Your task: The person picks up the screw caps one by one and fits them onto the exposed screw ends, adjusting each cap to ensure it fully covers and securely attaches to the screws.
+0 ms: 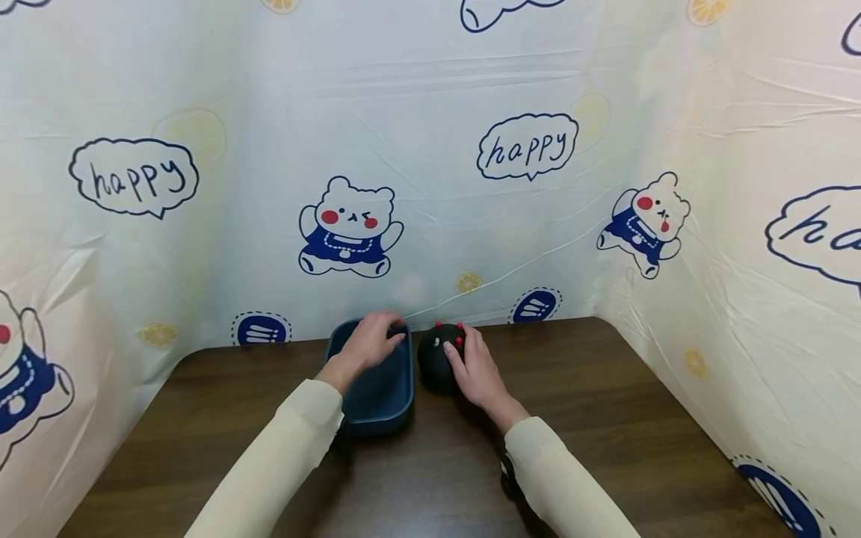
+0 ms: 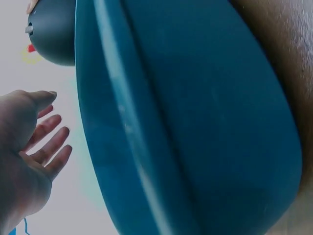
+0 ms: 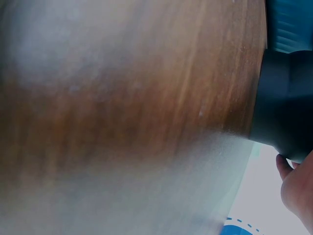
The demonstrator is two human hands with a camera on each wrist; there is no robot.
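Note:
A black, round-topped object (image 1: 436,368) stands on the table, with several small red-headed pieces and a silvery screw-like piece on its upper part. My right hand (image 1: 479,373) holds its right side, thumb over the top and fingers toward the back. In the right wrist view, the black object (image 3: 286,98) shows a broad base; most of the hand is cut off. Left of it sits a deep blue rectangular bin (image 1: 378,427). Above the bin's far part is my left hand (image 1: 368,342). The left wrist view shows that hand (image 2: 29,152) with loosely bent fingers and nothing visible in them.
The brown wooden table (image 1: 592,418) extends to both sides and in front of the bin. A pale printed curtain (image 1: 430,149) hangs close behind the table and along its sides. A thin whitish line (image 1: 518,270) runs across the curtain.

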